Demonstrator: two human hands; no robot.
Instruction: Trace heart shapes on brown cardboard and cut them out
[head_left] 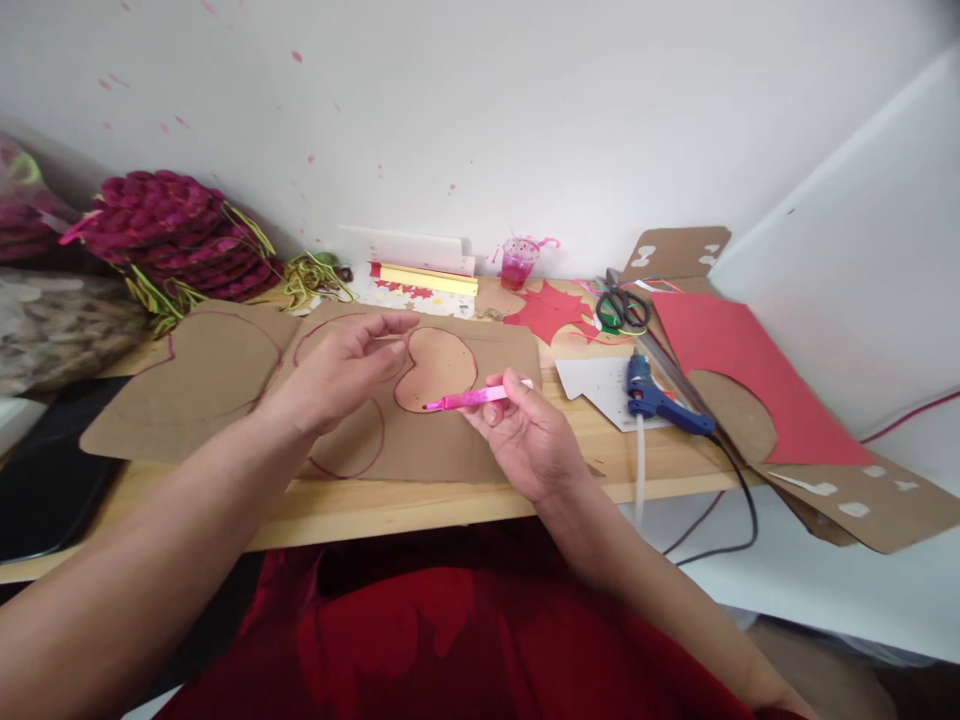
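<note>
Pink marker [480, 397] sits pinched in the right hand [529, 430]; the left hand [352, 360], half-open, perhaps touches the cardboard heart [441, 365].

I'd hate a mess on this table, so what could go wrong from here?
The marker in the right hand has its tip near the heart-shaped piece; a slip might leave a stray line.
The cup of pink liquid stands close to the red paper cutout; a knock could soak it.
The glue gun has a cord hanging over the table edge; a snag might drag it.
</note>
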